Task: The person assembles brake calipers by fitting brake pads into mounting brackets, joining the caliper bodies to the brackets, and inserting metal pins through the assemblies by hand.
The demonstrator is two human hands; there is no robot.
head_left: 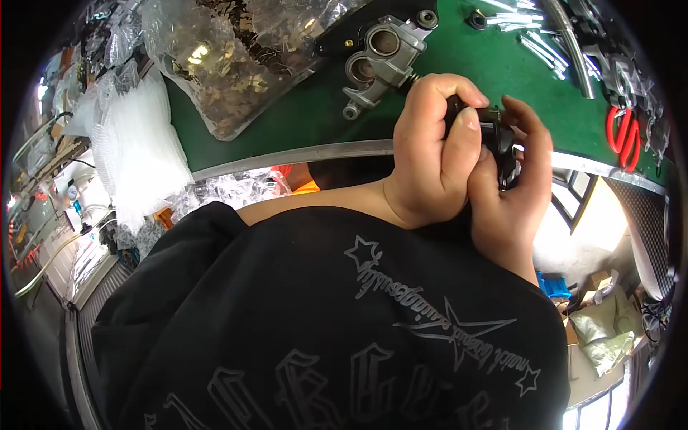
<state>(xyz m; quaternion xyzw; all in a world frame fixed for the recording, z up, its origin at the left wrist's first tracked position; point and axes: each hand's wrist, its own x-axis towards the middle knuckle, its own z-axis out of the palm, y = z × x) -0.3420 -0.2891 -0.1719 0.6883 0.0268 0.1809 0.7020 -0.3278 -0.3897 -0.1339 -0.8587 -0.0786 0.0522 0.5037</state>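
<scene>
Near the bench's front edge, both hands close around a black part, glossy and partly cylindrical; most of it is hidden by fingers, so its kind is unclear. My left hand has curled fingers wrapped round its left side, with the thumb pressed along it. On the other side, my right hand grips it between thumb and bent fingers. Just beyond my left hand lies a grey metal brake caliper with two round bores, resting on the green bench top.
A clear plastic bag of small brassy metal clips lies back left, beside white foam sleeves. Silvery pins, a metal rod and red-handled pliers lie at right. The bench has a metal front edge.
</scene>
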